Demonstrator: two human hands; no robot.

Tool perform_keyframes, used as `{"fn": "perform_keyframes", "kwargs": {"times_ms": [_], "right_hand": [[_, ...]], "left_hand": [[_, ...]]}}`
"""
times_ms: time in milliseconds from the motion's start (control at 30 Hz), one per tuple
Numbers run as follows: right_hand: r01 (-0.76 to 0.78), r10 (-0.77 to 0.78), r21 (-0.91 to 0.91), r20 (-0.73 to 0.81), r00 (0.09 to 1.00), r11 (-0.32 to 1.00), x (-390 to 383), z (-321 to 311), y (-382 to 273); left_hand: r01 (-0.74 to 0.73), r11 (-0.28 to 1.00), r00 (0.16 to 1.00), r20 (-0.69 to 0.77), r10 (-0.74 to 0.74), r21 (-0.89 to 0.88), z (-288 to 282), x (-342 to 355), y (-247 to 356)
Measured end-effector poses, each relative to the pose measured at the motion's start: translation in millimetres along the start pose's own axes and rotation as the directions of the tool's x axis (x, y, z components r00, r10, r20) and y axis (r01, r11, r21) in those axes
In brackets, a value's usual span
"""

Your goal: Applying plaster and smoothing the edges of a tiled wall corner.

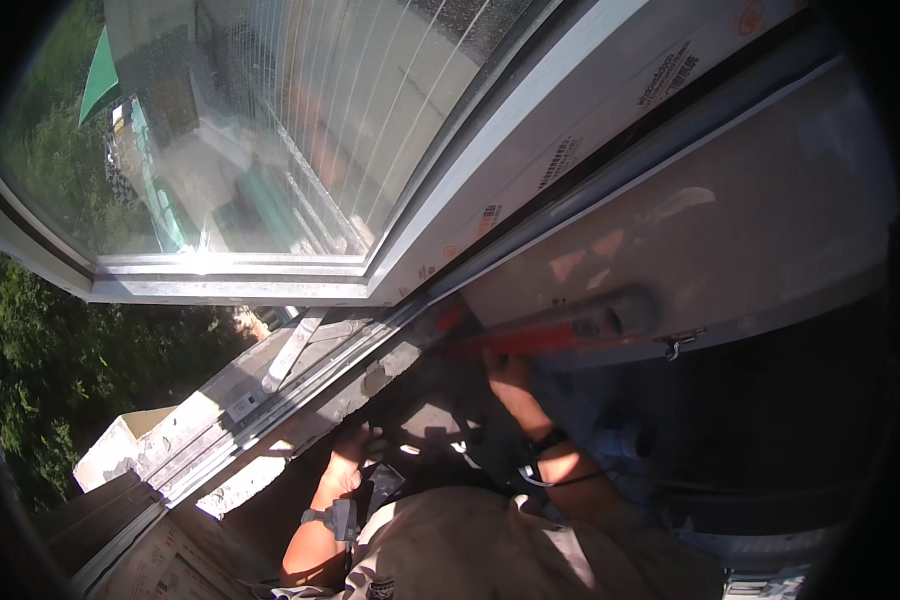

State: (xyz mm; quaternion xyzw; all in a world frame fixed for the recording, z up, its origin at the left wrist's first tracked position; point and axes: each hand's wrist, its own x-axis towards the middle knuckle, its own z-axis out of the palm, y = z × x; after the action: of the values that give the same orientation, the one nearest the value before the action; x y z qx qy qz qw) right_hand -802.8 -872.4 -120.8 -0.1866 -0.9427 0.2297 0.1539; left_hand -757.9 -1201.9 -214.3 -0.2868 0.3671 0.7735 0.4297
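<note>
Hands at the sill beneath an open window sash

The right hand [507, 368] is closed around the red-handled tool [560, 328] — a long bar with a grey cylindrical head lying along the foot of the white frame [530, 170], blurred so its kind is unclear; the left hand [355, 450] rests curled on the rough grey sill edge [370, 385] just below the metal track [270, 385], whether gripping anything I cannot tell; the glass sash [270, 130] stands swung open above — green trees [60, 350] show beyond.
</note>
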Motion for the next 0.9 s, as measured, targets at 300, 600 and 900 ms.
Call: {"fn": "perform_keyframes", "kwargs": {"times_ms": [300,600,900], "right_hand": [[0.07,-0.069,-0.025,0.051,0.996,0.997,7.1,-10.2,-9.7],[-0.024,0.015,0.05,0.161,0.987,0.998,8.8,-13.8,-13.3],[0.094,-0.103,0.086,0.107,0.989,0.992,14.9,-33.3,-43.2]], "left_hand": [[-0.049,0.998,0.998,-0.032,0.047,-0.042,2.1,0.9,-14.3],[-0.149,0.983,0.98,-0.147,0.132,-0.109,5.1,-7.6,-58.5],[-0.205,0.965,0.972,-0.149,0.181,-0.163,-13.6,-3.3,-145.8]]}}
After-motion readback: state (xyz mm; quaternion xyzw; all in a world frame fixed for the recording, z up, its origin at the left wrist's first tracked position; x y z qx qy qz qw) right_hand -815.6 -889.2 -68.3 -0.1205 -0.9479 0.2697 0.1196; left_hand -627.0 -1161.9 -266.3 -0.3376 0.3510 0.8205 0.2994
